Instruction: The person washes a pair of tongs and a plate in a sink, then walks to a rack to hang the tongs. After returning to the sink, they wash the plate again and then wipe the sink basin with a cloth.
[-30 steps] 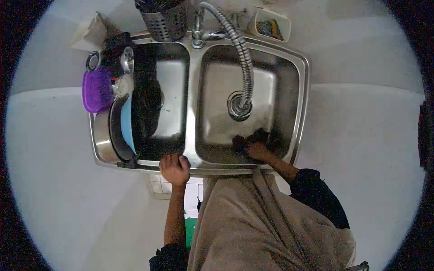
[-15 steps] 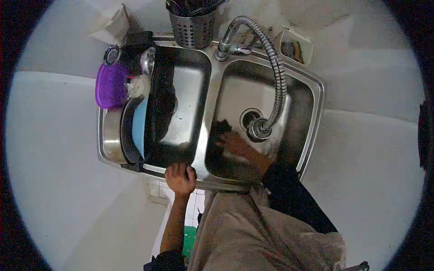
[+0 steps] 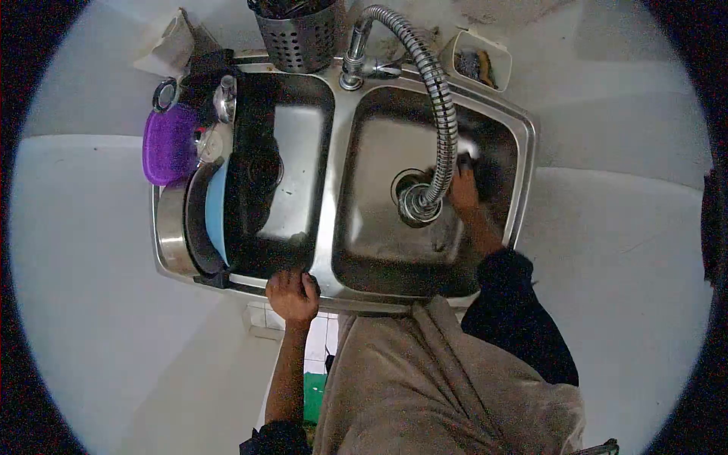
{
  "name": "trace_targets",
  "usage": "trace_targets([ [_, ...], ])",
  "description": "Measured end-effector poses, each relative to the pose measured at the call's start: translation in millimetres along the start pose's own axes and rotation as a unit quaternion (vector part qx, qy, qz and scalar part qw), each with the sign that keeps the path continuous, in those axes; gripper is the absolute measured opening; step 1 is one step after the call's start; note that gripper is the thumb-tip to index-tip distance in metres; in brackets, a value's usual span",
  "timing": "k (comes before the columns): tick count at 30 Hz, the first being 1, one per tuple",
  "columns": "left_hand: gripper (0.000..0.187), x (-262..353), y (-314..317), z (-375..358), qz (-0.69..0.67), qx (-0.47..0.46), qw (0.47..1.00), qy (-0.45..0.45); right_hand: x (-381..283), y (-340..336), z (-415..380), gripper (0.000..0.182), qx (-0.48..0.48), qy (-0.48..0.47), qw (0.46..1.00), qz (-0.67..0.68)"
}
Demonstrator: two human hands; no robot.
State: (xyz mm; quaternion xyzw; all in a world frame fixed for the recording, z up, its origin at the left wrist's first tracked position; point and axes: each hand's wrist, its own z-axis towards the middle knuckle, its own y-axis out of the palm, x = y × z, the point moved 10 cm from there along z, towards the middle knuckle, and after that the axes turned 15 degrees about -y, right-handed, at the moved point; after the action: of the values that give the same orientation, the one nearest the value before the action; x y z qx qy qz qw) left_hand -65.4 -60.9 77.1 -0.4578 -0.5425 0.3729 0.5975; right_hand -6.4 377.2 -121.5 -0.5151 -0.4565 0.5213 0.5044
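Note:
At the front of the double sink, my left hand (image 3: 293, 295) is closed over the steel front rim (image 3: 353, 305), below the left basin. My right hand (image 3: 465, 194) reaches into the right basin (image 3: 379, 155), low against its right side, just right of the faucet's hanging spray head (image 3: 421, 205). Something dark shows at its fingertips, too dim and blurred to name. The flexible metal faucet hose (image 3: 442, 98) arches over this basin, its head hanging above the drain (image 3: 400, 179). The right forearm wears a dark sleeve (image 3: 509, 303).
Left of the left basin (image 3: 299, 144) stand a purple plastic container (image 3: 168, 145), a metal pot (image 3: 173, 231) and a light blue dish (image 3: 216, 216) on edge. A perforated utensil holder (image 3: 299, 42) stands behind. A white caddy (image 3: 497, 57) holding scrubbers sits at the back right.
My right hand has moved from the left part of the right basin to its right side, past the spray head. My left hand stays on the front rim. The view has shifted slightly.

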Motion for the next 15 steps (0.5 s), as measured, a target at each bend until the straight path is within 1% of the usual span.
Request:
trace_targets([
  [1,0.022,0,0,0,-0.002,0.001,1.0,-0.004,11,30,-31,0.047,-0.035,0.018,0.999,-0.035],
  [3,0.022,1,-3,0,-0.017,0.006,1.0,-0.01,5,60,-83,0.059,-0.084,0.108,0.991,0.002],
  [4,0.022,2,-4,2,-0.024,0.01,1.0,-0.01,-21,60,-94,0.058,-0.069,0.155,0.986,-0.005],
  [5,0.022,1,-3,1,-0.021,0.011,1.0,-0.01,-44,59,-103,0.056,-0.071,0.179,0.981,0.01],
  [7,0.021,-2,-1,-1,-0.013,0.01,1.0,-0.009,-92,56,-97,0.051,-0.096,0.202,0.969,0.109],
  [10,0.021,3,-5,1,-0.028,-0.009,1.0,-0.001,-142,41,-53,0.044,-0.116,0.242,0.93,0.251],
  [12,0.018,3,-6,0,-0.03,0.013,0.999,0.009,-155,36,-18,0.04,-0.077,0.27,0.903,0.325],
  [14,0.016,6,-10,1,-0.032,0.032,0.999,0.025,-144,41,-9,0.038,0.054,0.266,0.887,0.373],
  [15,0.016,10,-12,2,-0.037,0.042,0.998,0.034,-122,67,-13,0.042,0.082,0.242,0.875,0.411],
])
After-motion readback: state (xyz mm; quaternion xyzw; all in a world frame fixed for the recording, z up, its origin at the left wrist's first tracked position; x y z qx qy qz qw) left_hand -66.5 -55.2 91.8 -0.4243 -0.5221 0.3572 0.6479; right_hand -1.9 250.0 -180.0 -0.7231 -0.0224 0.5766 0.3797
